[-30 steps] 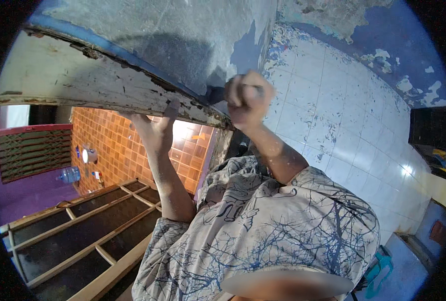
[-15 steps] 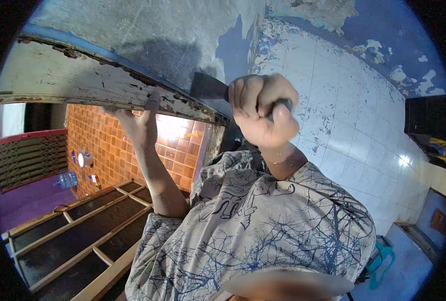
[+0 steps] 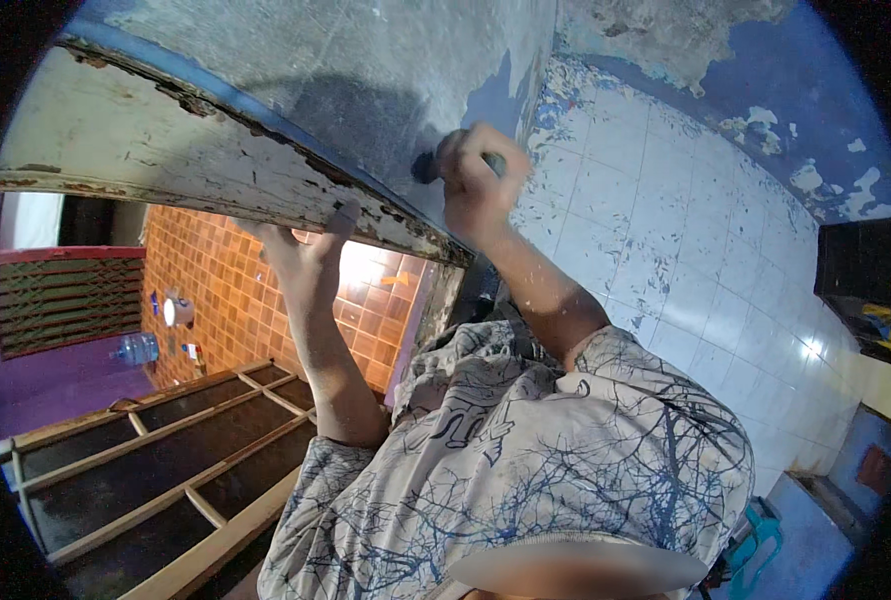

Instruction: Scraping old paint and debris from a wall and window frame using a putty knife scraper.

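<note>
Patchy grey-blue wall is looking rough, with flakes littering the white tiles. Right hand is clenching a dark tool that's poking out leftward at the wall (can't tell if it's touching), long axis running roughly sideways. Left hand is sitting farther off on the worn door frame, thumb across its face; fingers are partly hiding, so I can't tell how tight.

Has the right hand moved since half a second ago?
Yes. Judged against the peeling wooden frame, the right hand has shifted left and upward in the picture.
</note>
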`<state>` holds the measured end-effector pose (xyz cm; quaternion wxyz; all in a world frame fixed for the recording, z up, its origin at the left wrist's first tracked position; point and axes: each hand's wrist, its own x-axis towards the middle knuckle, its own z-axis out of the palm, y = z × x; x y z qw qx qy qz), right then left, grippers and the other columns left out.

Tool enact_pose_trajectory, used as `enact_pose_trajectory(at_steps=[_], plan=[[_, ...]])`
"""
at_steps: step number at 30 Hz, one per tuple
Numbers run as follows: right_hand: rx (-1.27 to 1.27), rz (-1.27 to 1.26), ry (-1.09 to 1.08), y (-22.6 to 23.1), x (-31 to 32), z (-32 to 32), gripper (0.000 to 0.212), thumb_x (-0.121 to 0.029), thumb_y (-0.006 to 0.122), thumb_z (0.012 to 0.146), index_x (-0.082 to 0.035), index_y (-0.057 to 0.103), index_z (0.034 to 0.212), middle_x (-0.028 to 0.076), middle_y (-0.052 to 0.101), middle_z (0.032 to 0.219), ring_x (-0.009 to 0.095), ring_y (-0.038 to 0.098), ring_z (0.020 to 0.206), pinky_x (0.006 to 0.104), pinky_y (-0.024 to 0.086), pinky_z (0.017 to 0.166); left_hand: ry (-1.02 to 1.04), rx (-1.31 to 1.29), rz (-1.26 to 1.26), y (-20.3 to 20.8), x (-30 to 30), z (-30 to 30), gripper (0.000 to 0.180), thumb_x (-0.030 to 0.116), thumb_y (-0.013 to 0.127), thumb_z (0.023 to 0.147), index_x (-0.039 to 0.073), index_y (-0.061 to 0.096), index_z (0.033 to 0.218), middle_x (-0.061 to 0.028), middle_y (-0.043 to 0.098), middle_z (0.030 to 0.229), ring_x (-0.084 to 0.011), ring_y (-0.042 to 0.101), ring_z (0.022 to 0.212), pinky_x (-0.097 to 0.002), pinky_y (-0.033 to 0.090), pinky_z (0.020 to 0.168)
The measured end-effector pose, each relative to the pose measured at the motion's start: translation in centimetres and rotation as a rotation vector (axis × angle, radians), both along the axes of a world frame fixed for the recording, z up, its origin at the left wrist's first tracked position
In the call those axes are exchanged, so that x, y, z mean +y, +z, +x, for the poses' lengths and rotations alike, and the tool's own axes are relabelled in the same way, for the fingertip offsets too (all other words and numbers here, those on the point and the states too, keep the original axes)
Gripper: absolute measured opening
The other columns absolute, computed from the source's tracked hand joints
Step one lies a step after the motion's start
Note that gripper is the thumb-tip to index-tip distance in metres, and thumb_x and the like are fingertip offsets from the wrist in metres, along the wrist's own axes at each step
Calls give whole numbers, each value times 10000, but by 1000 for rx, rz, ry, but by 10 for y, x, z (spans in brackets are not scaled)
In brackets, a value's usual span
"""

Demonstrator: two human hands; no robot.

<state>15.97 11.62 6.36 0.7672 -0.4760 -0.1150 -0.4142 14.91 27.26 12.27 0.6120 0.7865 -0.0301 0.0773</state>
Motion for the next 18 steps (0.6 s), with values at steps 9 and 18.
enact_pose_trajectory(at_steps=[9, 18], plan=[[25, 481, 66, 27, -20, 2, 260, -275, 365, 819, -114, 307, 624, -34, 236, 452, 103, 180, 368, 243, 186, 361, 56, -56, -67, -13, 3, -2, 785, 63, 687, 626, 13, 230, 1263, -141, 391, 1151, -222, 411, 1026, -344, 331, 892], [-158, 702, 441, 21, -44, -5, 154, -116, 448, 804, -66, 388, 671, 26, 397, 481, 93, 338, 413, 257, 282, 392, 78, -24, -97, -15, 6, -3, 622, 58, 686, 638, -1, 372, 1172, -115, 465, 1068, -205, 463, 971, -341, 370, 858]])
